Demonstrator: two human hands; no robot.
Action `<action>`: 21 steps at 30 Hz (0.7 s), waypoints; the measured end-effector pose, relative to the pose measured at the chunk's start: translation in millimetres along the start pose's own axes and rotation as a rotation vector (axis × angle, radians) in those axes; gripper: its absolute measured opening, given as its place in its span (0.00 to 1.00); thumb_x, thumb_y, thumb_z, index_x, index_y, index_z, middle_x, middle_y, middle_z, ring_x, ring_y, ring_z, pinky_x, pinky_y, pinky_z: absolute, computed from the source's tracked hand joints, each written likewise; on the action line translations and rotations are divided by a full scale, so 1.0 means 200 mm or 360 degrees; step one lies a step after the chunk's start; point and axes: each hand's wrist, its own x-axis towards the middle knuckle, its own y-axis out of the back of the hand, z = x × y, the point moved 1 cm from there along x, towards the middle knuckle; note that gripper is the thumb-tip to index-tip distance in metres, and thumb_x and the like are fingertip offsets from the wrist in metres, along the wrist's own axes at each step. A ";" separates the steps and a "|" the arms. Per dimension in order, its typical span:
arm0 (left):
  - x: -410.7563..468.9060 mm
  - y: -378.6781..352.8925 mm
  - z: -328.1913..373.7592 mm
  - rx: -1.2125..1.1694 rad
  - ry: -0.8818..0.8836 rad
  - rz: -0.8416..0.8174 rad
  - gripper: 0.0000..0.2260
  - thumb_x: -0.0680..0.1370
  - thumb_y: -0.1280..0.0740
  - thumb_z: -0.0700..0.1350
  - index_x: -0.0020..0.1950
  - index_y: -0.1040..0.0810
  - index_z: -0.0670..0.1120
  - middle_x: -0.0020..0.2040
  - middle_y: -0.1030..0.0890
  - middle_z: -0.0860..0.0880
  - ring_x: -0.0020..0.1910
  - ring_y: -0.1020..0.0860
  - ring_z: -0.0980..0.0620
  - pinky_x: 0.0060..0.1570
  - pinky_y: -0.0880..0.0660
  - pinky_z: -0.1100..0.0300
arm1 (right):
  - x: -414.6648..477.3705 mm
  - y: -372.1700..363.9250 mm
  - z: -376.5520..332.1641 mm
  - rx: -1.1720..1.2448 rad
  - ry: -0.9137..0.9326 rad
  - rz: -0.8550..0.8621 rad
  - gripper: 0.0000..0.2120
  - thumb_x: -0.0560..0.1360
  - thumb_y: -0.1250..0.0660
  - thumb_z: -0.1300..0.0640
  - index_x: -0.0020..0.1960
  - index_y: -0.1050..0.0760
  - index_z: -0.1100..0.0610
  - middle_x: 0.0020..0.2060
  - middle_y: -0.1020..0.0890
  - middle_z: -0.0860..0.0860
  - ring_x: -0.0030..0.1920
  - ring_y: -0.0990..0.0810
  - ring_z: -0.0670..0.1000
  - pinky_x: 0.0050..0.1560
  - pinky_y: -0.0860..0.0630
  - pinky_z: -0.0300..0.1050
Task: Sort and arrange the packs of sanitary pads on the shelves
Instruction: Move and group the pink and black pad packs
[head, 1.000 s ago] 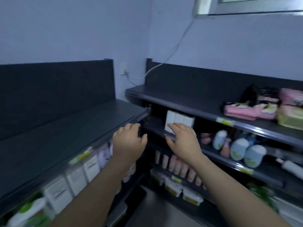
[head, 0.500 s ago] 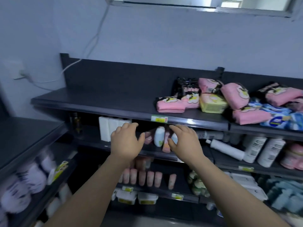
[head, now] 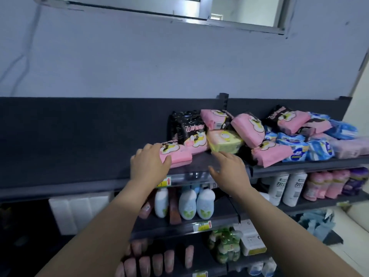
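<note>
A jumbled pile of sanitary pad packs lies on the right half of the dark top shelf (head: pixel 79 176). At its left end a pink pack (head: pixel 179 156) lies flat. My left hand (head: pixel 149 166) rests on that pack's left end, thumb against its front, fingers relaxed. Behind it stands a black pack (head: pixel 187 126), and a yellow pack (head: pixel 225 141) lies tilted beside it. My right hand (head: pixel 229 170) hovers open just below the yellow pack, holding nothing. Further right are more pink packs (head: pixel 249 126), blue packs (head: pixel 299 146) and a pale lilac pack (head: pixel 351 146).
The shelf below holds white-and-green bottles (head: pixel 187 202), tall white bottles (head: pixel 285 186), pink bottles (head: pixel 327 184) and white boxes (head: pixel 79 212). Lower shelves carry pink tubes (head: pixel 157 262) and a green pack (head: pixel 225 246). A metal-framed window (head: pixel 179 9) sits high on the wall.
The view swung right and up from the corner shelves to the pad shelf. Both hands rose from the second shelf level to the top shelf; the left now touches the pink pack.
</note>
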 end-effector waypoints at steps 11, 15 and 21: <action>0.44 -0.41 0.21 -0.0194 -0.0201 -0.0147 0.19 0.78 0.38 0.55 0.66 0.27 0.49 0.60 0.22 0.46 0.58 0.25 0.41 0.54 0.28 0.50 | 0.28 -0.10 0.31 -0.0031 -0.0271 0.0130 0.20 0.77 0.36 0.49 0.68 0.28 0.52 0.65 0.24 0.51 0.66 0.30 0.55 0.68 0.36 0.53; 0.59 -0.55 0.40 -0.0392 -0.0263 -0.0204 0.20 0.78 0.38 0.56 0.67 0.28 0.48 0.60 0.22 0.45 0.57 0.24 0.41 0.53 0.26 0.48 | 0.39 -0.04 0.55 -0.0019 -0.0384 0.0226 0.19 0.77 0.38 0.50 0.67 0.27 0.53 0.59 0.22 0.54 0.60 0.26 0.58 0.60 0.31 0.54; 0.81 -0.73 0.79 -0.0605 -0.0302 -0.0269 0.26 0.78 0.37 0.59 0.72 0.33 0.46 0.65 0.25 0.41 0.64 0.27 0.40 0.59 0.28 0.48 | 0.59 0.05 0.97 0.0030 -0.0574 0.0284 0.22 0.80 0.41 0.49 0.73 0.33 0.54 0.67 0.27 0.57 0.66 0.30 0.59 0.63 0.31 0.55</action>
